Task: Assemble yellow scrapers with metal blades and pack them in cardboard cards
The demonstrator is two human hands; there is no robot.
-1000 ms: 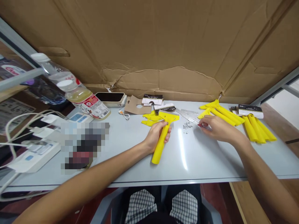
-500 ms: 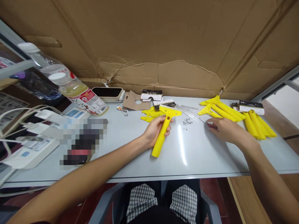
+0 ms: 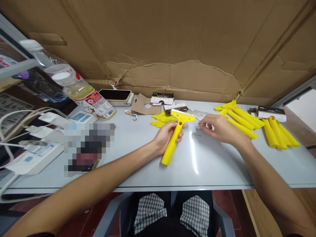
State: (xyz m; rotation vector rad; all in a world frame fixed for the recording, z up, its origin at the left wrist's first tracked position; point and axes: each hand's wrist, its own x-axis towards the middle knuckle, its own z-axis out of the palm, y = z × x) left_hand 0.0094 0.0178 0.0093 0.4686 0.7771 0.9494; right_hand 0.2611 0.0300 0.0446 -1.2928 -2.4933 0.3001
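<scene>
My left hand is wrapped round the yellow scraper, its wide head pointing up and away and its handle end near the table. My right hand hovers at the pile of small metal nuts or screws, thumb and fingertips pinched together over it; whether anything is between them is too small to tell. Behind the scraper head lie flat yellow plates. Metal strips lie partly behind my right hand. Further right are yellow scraper bodies.
On the right lie several yellow handles by a black-and-white card. Cut cardboard, a phone-like device and a corded loop sit at the back. Bottles and a power strip crowd the left.
My right hand has let go of the red-handled tool near the yellow bodies and moved left to the small metal parts. My left hand still holds the scraper in nearly the same place.
</scene>
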